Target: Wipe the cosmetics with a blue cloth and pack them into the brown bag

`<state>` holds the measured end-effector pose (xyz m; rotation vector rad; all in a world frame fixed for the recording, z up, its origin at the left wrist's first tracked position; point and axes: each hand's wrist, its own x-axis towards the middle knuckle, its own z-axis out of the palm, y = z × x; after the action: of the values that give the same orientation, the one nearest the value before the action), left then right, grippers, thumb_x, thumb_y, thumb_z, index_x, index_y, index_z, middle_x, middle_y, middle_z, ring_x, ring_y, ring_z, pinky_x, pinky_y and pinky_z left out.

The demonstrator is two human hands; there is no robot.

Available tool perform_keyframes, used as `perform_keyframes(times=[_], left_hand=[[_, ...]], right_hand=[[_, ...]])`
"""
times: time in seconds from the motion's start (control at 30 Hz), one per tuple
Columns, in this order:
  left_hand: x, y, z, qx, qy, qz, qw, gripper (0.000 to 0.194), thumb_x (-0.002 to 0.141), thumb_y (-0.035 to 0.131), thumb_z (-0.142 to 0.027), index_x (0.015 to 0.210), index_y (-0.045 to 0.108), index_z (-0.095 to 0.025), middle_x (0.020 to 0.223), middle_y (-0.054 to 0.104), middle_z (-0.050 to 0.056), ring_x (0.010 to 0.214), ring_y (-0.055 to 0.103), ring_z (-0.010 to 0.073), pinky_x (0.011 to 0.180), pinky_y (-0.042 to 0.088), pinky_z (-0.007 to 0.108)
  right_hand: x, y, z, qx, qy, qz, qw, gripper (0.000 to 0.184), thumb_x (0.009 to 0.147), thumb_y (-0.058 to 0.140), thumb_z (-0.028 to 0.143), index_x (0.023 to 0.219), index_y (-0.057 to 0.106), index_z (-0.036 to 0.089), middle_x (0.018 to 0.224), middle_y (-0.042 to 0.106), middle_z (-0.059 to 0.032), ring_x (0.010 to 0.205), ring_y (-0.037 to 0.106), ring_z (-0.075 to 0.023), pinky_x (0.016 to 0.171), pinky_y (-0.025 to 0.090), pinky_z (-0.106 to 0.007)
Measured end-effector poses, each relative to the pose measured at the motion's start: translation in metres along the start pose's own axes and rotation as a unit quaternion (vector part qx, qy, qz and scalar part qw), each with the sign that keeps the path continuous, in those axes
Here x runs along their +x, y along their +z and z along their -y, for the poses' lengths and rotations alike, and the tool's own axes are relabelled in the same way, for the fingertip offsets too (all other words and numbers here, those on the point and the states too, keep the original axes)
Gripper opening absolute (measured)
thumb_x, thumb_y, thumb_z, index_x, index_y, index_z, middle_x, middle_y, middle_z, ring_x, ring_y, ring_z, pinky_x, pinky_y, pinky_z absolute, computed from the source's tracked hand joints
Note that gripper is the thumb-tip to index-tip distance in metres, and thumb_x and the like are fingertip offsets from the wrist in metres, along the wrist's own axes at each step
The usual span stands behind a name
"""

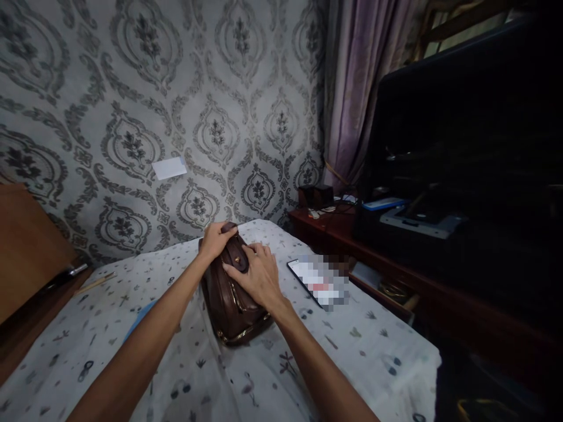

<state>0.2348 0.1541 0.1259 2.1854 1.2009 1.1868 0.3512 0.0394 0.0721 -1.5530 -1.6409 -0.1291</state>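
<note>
A dark brown leather handbag [231, 308] with gold zips lies on a bed covered by a white patterned sheet [352, 346]. My left hand [215, 239] is closed around the bag's far top end, near its handle. My right hand [257, 275] lies on the upper side of the bag with its fingers spread flat, touching the flap with the gold stud. Both forearms reach in from the bottom of the view.
A phone [319, 281] with a lit screen lies on the sheet right of the bag. A dark wooden shelf [396, 264] with boxes and cables runs along the right. A wooden board [30, 246] stands at left, and patterned wallpaper [176, 88] is behind.
</note>
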Motion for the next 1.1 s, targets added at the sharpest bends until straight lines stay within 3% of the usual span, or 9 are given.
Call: perform_keyframes(times=[0.2, 0.3, 0.43, 0.57, 0.8, 0.97, 1.1], left_hand=[[-0.003, -0.004, 0.000, -0.009, 0.016, 0.044, 0.999, 0.034, 0.074, 0.061, -0.048, 0.059, 0.056, -0.018, 0.055, 0.047, -0.005, 0.058, 0.042, 0.0131, 0.056, 0.034, 0.025], [-0.004, -0.012, 0.003, -0.016, 0.026, 0.045, 0.999, 0.029, 0.074, 0.062, -0.046, 0.068, 0.064, -0.018, 0.065, 0.060, -0.002, 0.067, 0.053, 0.0162, 0.063, 0.041, 0.025], [-0.011, -0.026, 0.015, -0.011, 0.008, -0.008, 1.000, 0.026, 0.069, 0.068, -0.034, 0.090, 0.070, -0.019, 0.092, 0.073, 0.003, 0.088, 0.063, 0.0215, 0.079, 0.047, 0.030], [-0.022, -0.031, 0.030, 0.008, -0.030, -0.067, 0.997, 0.019, 0.068, 0.067, -0.027, 0.083, 0.070, -0.018, 0.082, 0.073, 0.004, 0.081, 0.065, 0.0213, 0.076, 0.048, 0.030], [-0.036, -0.019, 0.037, 0.028, -0.063, -0.167, 0.984, 0.017, 0.075, 0.059, -0.032, 0.068, 0.064, -0.018, 0.064, 0.065, 0.000, 0.066, 0.058, 0.0185, 0.063, 0.040, 0.027], [-0.035, -0.013, 0.037, 0.028, -0.066, -0.186, 0.980, 0.017, 0.079, 0.053, -0.030, 0.069, 0.062, -0.019, 0.066, 0.065, -0.001, 0.068, 0.057, 0.0182, 0.063, 0.040, 0.026], [-0.034, -0.012, 0.035, 0.038, -0.067, -0.181, 0.980, 0.019, 0.081, 0.052, -0.031, 0.070, 0.061, -0.019, 0.067, 0.064, 0.000, 0.068, 0.056, 0.0179, 0.064, 0.040, 0.026]], right_hand=[[-0.004, 0.001, -0.003, 0.023, 0.007, -0.018, 1.000, 0.050, 0.086, 0.067, 0.051, 0.123, 0.066, 0.018, 0.115, 0.066, -0.0123, 0.108, 0.056, -0.0323, 0.093, 0.046, -0.046], [-0.012, 0.003, -0.006, 0.043, -0.005, -0.052, 0.998, 0.043, 0.090, 0.062, 0.042, 0.128, 0.064, 0.020, 0.119, 0.067, -0.0114, 0.110, 0.057, -0.0304, 0.094, 0.046, -0.045], [-0.020, 0.007, -0.008, 0.063, -0.015, -0.073, 0.995, 0.036, 0.092, 0.058, 0.036, 0.124, 0.067, 0.020, 0.125, 0.066, -0.0116, 0.115, 0.057, -0.0291, 0.095, 0.047, -0.045], [-0.021, 0.009, -0.008, 0.064, -0.021, -0.078, 0.995, 0.035, 0.092, 0.059, 0.032, 0.123, 0.068, 0.019, 0.128, 0.067, -0.0121, 0.117, 0.057, -0.0297, 0.098, 0.046, -0.048], [-0.021, 0.008, -0.010, 0.062, -0.042, -0.086, 0.994, 0.036, 0.091, 0.061, 0.034, 0.122, 0.068, 0.017, 0.128, 0.068, -0.0117, 0.117, 0.058, -0.0282, 0.099, 0.047, -0.043], [-0.021, 0.006, -0.012, 0.053, -0.059, -0.073, 0.994, 0.050, 0.086, 0.069, 0.044, 0.128, 0.065, 0.019, 0.130, 0.066, -0.0124, 0.118, 0.057, -0.0299, 0.100, 0.047, -0.045], [-0.020, 0.006, -0.014, 0.062, -0.060, -0.065, 0.994, 0.053, 0.085, 0.069, 0.041, 0.133, 0.062, 0.021, 0.131, 0.065, -0.0119, 0.119, 0.057, -0.0301, 0.100, 0.047, -0.046]])
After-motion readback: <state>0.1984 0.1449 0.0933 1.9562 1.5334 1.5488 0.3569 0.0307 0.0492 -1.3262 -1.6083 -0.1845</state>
